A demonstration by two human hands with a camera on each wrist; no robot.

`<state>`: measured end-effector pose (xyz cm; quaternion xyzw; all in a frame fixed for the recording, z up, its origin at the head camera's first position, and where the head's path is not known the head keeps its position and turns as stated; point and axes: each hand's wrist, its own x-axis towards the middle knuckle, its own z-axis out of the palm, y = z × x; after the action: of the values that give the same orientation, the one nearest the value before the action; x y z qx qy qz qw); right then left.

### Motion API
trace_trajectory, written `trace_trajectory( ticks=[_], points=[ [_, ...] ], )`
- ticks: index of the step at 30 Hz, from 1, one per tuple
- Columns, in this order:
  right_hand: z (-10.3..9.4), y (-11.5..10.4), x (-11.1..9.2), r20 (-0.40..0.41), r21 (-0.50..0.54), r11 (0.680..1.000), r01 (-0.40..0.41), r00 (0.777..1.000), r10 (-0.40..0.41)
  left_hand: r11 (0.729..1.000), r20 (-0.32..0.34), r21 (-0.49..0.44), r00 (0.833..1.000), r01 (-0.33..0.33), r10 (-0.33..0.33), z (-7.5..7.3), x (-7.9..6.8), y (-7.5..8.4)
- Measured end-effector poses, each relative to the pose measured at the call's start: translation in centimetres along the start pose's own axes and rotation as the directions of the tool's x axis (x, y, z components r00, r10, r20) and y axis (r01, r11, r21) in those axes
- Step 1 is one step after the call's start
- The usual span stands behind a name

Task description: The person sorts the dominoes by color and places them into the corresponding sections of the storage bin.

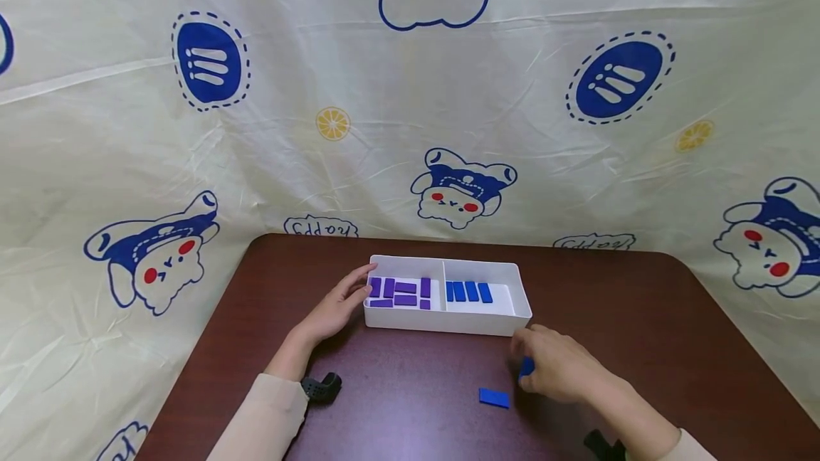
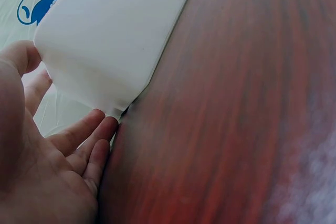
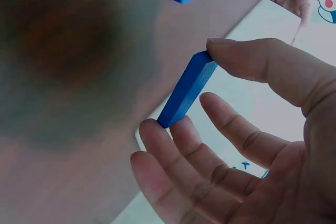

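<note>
Nearly sorted: right hand (image 1: 560, 372) pinches one blue block (image 3: 187, 88), another (image 1: 494, 398) lies beside it; relaxed left hand (image 1: 336, 308) steadies the tray (image 1: 448, 322).

A cream cartoon-print cloth (image 1: 410, 112) is hanging behind the dark wooden table (image 1: 640, 304), bears and lemon slices showing well beyond the fingertips.

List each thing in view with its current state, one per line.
White two-compartment plastic tray: upright on table, left end touched by left hand.
Purple rectangular blocks: lying in left compartment.
Blue rectangular blocks: lying in right compartment.
Loose blue block: flat on table.
Pinched blue block: held in right hand.
Left hand: fingers straight.
</note>
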<state>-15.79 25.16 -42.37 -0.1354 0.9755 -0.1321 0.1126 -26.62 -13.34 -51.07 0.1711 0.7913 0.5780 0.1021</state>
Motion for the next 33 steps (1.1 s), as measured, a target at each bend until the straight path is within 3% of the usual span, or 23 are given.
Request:
trace_trajectory(
  ticks=[12, 19, 26, 33],
  points=[
    [-3.5, -0.4, 1.2, -0.041, -0.014, 0.998, 0.066, 0.997, -0.067, 1.000, -0.003, -0.001, 1.000, 0.003, -0.003, -0.1, 0.1, 0.2],
    [-5.4, -0.6, 3.6, -0.058, -0.075, 0.991, 0.108, 0.992, -0.113, 0.999, -0.025, 0.020, 0.999, 0.029, -0.029, -0.3, -0.3, -0.1],
    [-6.0, 0.0, 6.0, -0.046, -0.133, 0.984, 0.122, 0.991, -0.129, 0.999, -0.018, 0.006, 0.999, 0.039, -0.039, 0.0, -0.6, -0.6],
    [-6.5, 0.9, 7.2, -0.021, -0.115, 0.987, 0.115, 0.993, -0.118, 1.000, -0.012, -0.003, 1.000, 0.009, -0.009, 0.2, -0.3, -0.2]
  ],
)
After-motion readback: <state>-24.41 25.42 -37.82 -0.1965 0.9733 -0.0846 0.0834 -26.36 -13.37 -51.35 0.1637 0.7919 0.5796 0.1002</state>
